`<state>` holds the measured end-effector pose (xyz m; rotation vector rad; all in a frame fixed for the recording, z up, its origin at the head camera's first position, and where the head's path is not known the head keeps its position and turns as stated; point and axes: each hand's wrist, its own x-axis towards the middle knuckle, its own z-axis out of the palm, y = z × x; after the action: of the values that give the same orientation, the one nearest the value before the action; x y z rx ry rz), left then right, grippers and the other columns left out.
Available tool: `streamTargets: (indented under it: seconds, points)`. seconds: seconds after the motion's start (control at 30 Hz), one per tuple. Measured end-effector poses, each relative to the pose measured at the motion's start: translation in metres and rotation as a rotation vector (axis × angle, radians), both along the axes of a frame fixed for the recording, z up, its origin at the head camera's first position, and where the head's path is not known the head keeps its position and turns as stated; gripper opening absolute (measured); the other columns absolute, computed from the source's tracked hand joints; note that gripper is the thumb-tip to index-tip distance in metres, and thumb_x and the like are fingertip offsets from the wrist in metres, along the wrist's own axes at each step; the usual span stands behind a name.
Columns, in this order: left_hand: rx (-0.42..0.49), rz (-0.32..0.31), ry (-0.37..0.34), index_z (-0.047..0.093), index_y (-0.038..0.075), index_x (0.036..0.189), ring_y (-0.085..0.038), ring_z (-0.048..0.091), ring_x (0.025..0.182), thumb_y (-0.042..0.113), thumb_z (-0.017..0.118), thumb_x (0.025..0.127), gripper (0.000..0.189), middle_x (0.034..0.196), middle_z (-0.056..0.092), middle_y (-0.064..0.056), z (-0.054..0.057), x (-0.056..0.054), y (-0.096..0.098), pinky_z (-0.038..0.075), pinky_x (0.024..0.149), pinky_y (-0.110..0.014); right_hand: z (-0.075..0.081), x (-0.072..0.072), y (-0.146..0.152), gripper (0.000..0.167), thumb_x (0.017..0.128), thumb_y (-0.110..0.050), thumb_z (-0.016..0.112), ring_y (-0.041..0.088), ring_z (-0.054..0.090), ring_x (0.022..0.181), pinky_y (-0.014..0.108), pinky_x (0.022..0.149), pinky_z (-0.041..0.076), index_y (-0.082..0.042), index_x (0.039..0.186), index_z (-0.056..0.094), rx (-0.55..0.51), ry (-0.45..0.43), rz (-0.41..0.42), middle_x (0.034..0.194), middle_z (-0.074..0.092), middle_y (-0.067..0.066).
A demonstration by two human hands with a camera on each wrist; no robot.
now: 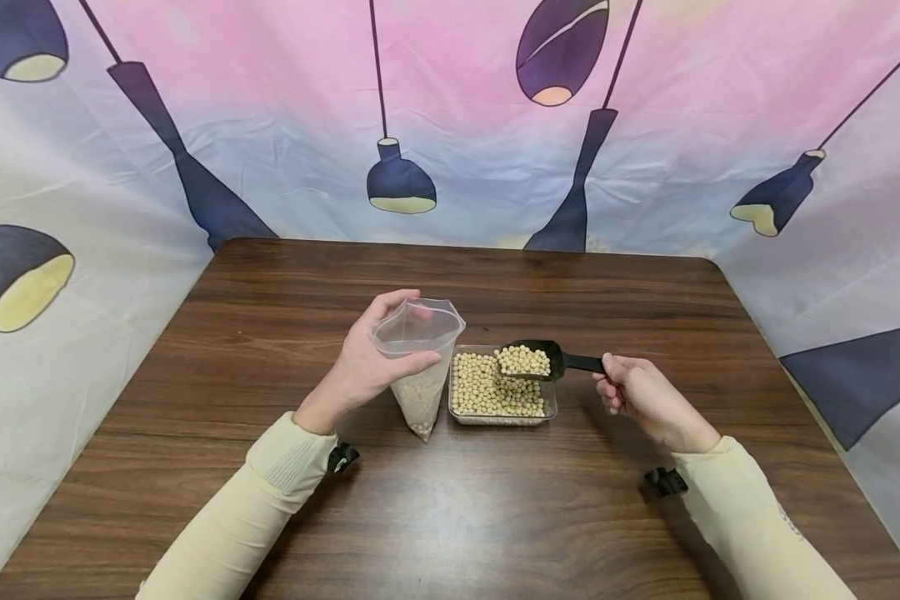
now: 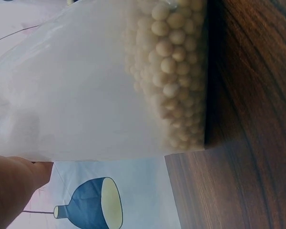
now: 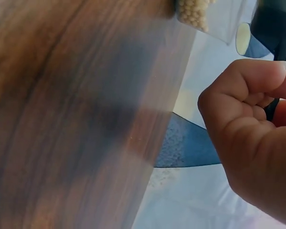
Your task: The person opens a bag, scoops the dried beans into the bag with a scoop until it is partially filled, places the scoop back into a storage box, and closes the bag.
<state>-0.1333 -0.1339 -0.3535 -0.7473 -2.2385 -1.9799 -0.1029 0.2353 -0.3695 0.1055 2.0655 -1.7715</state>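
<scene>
My left hand (image 1: 360,358) grips a clear plastic bag (image 1: 431,379) near its mouth, thumb in front and fingers behind. The bag stands upright, its mouth spread wide. Soybeans (image 2: 174,71) fill its lower part in the left wrist view, close to the tabletop. With my right hand (image 1: 648,400) I hold a black scoop (image 1: 557,364) by the end of its handle, fingers curled round it. A heap of soybeans (image 1: 522,361) lies in the scoop, which is held level over a clear plastic box (image 1: 452,398). More soybeans (image 1: 487,392) cover the bottom of this box.
Bag and box stand side by side on a dark wood-grain table (image 1: 450,517). Behind the table's far edge hangs a cloth (image 1: 465,192) printed with lamps. Each wrist carries a small black mount (image 1: 666,482).
</scene>
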Motion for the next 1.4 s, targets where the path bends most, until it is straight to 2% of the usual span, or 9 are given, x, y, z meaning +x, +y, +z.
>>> streamTargets:
  seconds: [0.37,0.73,0.9,1.17,1.4]
  points:
    - [-0.018,0.012,-0.012,0.048,0.016,0.136,-0.023,0.058,0.111,0.002,0.083,0.074,0.073,0.121,0.062,-0.007,0.001,-0.001,0.0,0.049,0.091,-0.04,0.018,-0.005,0.0,0.035,0.107,-0.031,0.034,0.009,0.042,0.057,0.026,0.061,0.04,0.0,0.099,0.048,-0.152,0.054,-0.041,0.068,0.043,-0.002]
    - [-0.023,0.007,-0.014,0.047,0.016,0.137,-0.023,0.057,0.11,0.001,0.084,0.073,0.075,0.12,0.061,-0.008,0.001,-0.001,0.001,0.05,0.09,-0.039,0.056,-0.015,-0.024,0.04,0.104,-0.037,0.041,0.009,0.041,0.059,0.024,0.059,0.039,0.003,0.102,0.047,-0.223,0.15,-0.029,0.069,0.042,-0.001]
    - [-0.026,0.002,-0.023,0.046,0.017,0.138,-0.023,0.057,0.11,0.002,0.084,0.073,0.077,0.12,0.06,-0.007,0.002,-0.001,0.001,0.051,0.089,-0.04,0.071,-0.02,-0.04,0.041,0.103,-0.038,0.043,0.01,0.04,0.06,0.024,0.059,0.039,0.003,0.102,0.047,-0.213,0.196,-0.025,0.07,0.042,-0.001]
    - [-0.032,-0.005,-0.025,0.046,0.019,0.138,-0.022,0.057,0.11,0.004,0.085,0.073,0.077,0.121,0.06,-0.006,0.002,-0.002,0.002,0.05,0.089,-0.043,0.086,-0.025,-0.061,0.041,0.103,-0.037,0.045,0.011,0.04,0.061,0.023,0.058,0.039,0.004,0.098,0.048,-0.211,0.262,-0.027,0.069,0.043,0.0]
    - [-0.029,0.005,-0.047,0.046,0.017,0.138,-0.022,0.057,0.109,0.005,0.085,0.073,0.077,0.122,0.058,-0.006,0.003,-0.002,0.001,0.051,0.087,-0.044,0.094,-0.028,-0.079,0.036,0.106,-0.031,0.04,0.012,0.041,0.061,0.024,0.06,0.04,0.001,0.095,0.05,-0.104,0.344,-0.024,0.068,0.043,0.001]
